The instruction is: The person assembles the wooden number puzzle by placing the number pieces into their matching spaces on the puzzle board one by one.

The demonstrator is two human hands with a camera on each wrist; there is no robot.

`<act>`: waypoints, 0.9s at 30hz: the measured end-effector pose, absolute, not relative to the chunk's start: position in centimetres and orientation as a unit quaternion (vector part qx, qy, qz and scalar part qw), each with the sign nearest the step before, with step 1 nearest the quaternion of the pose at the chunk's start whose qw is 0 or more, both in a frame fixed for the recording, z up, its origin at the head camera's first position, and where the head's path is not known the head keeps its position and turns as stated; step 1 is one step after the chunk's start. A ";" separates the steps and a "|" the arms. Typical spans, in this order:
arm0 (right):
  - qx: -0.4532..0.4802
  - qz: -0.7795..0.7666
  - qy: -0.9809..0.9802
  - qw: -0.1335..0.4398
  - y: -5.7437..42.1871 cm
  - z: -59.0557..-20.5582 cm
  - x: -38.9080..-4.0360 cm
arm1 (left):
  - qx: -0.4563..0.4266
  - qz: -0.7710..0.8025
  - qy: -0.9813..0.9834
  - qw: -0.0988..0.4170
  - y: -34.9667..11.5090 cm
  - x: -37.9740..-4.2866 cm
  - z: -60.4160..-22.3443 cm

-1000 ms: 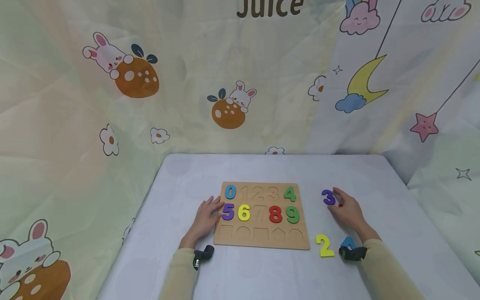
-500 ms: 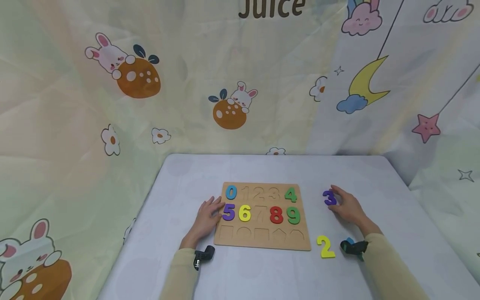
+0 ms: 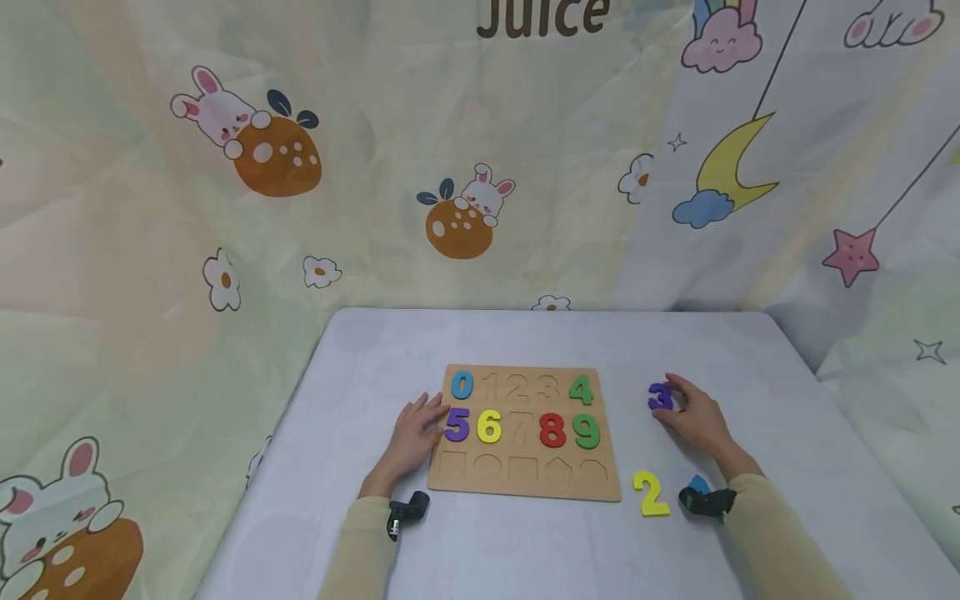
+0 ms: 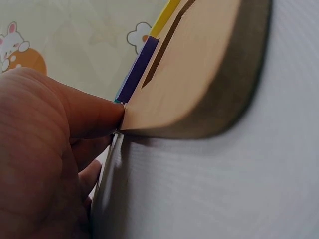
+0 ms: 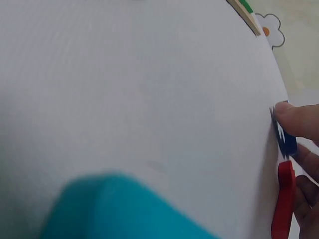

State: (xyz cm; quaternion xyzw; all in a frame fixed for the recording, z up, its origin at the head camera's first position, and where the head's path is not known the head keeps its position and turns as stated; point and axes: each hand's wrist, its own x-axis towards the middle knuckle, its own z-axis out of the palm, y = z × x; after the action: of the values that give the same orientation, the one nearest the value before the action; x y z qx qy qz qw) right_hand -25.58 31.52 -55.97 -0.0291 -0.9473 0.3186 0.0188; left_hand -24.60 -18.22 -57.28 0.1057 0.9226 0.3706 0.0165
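My right hand (image 3: 697, 419) pinches a purple number 3 (image 3: 659, 396) between thumb and fingertips, to the right of the wooden number board (image 3: 480, 479). In the right wrist view a red piece (image 5: 283, 201) stands close by the 3, beside the lower fingers; in the head view the hand hides it. My left hand (image 3: 408, 437) touches the board's left edge with thumb and fingers, near the purple 5 (image 3: 457, 425). The left wrist view has the thumb (image 4: 94, 114) against the board's side. Several coloured numbers sit in the board: 0, 4, 5, 6, 8 and 9.
A yellow number 2 (image 3: 649, 493) lies right of the board's near corner. Beside it a blue piece (image 3: 699, 483) is mostly covered by the right wrist camera (image 3: 707, 502). Outlined recesses 1, 2, 3 and 7 show bare wood. A printed cloth (image 3: 375, 167) hangs behind the table.
The purple 3 has shifted slightly and turned in my right fingers. A red bit seen under the hand is now hidden, and more of the blue piece is covered. The left hand stays put.
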 end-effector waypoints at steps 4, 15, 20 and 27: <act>-0.036 0.327 -0.944 0.037 30.6 -55.6 -25.3 | 0.111 0.370 0.922 0.014 -18.2 -24.6 -57.2; -0.028 0.345 -0.937 0.039 27.7 -54.9 -25.9 | 0.125 0.367 0.922 0.001 -18.2 -24.7 -57.5; -0.024 0.346 -0.937 0.031 26.7 -55.3 -26.3 | 0.118 0.369 0.922 0.004 -18.2 -24.7 -57.6; -0.017 0.345 -0.938 0.029 25.1 -55.9 -26.4 | 0.115 0.370 0.922 0.005 -18.2 -24.7 -57.6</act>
State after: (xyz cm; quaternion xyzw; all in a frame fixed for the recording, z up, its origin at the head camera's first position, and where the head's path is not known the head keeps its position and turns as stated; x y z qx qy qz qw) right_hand -26.38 25.07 -55.92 -0.0169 -0.9382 0.3446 0.0288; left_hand -24.69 -18.21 -57.64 0.1154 0.9217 0.3704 0.0047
